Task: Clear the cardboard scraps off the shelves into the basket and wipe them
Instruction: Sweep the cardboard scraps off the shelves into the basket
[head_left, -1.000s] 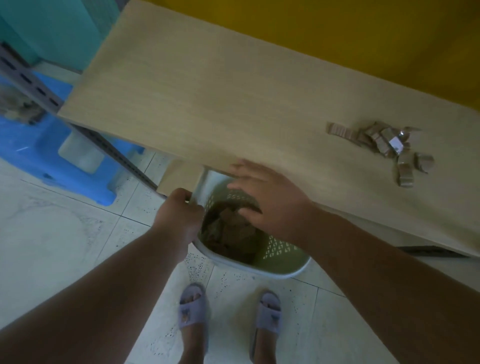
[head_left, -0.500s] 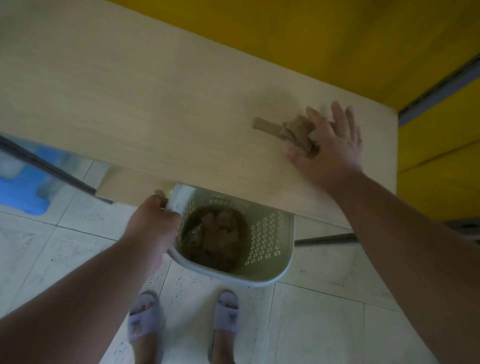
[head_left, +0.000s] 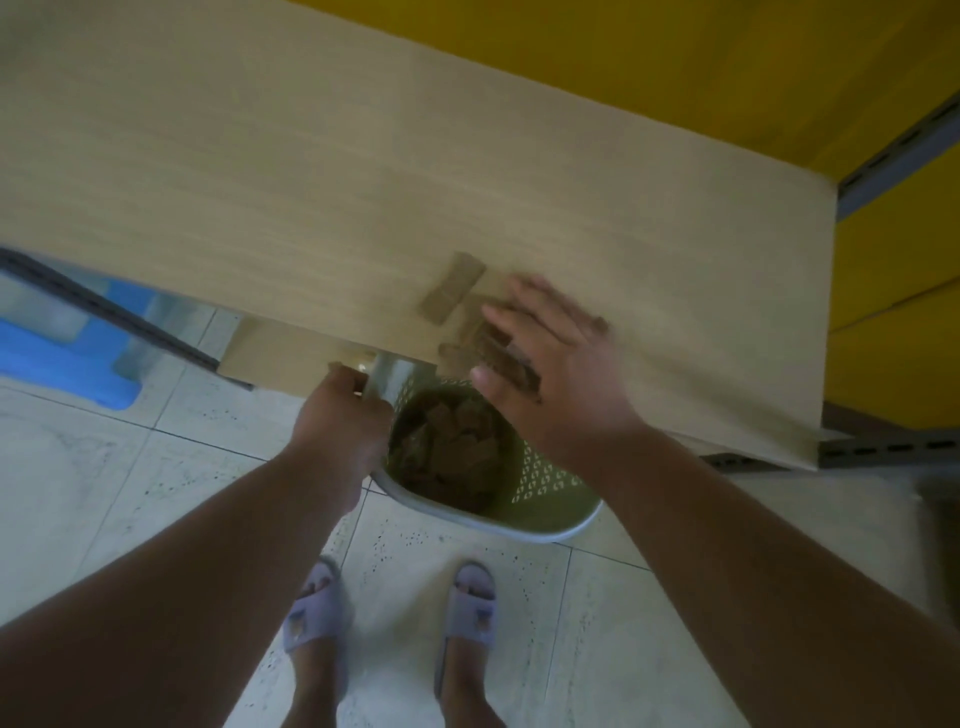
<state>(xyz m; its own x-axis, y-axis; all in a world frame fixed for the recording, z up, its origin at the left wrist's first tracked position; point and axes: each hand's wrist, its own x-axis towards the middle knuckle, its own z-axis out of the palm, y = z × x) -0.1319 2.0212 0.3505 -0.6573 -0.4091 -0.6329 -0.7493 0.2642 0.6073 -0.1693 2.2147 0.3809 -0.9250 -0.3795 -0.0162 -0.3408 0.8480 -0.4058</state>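
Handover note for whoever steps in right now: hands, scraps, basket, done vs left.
Left hand grips the basket rim, holding it under the shelf front edge.
Right hand lies flat over the cardboard scraps at that edge; one strip lies beside the fingers.
Done: the basket already holds scraps.
Left: push this pile and the strip in, then wipe. No cloth in view.

The shelf (head_left: 311, 171) is pale wood-grain, the scraps (head_left: 451, 288) brown, the basket (head_left: 545, 488) light green with patterned holes, the wall (head_left: 649, 62) yellow, the slippers (head_left: 470, 603) lilac.
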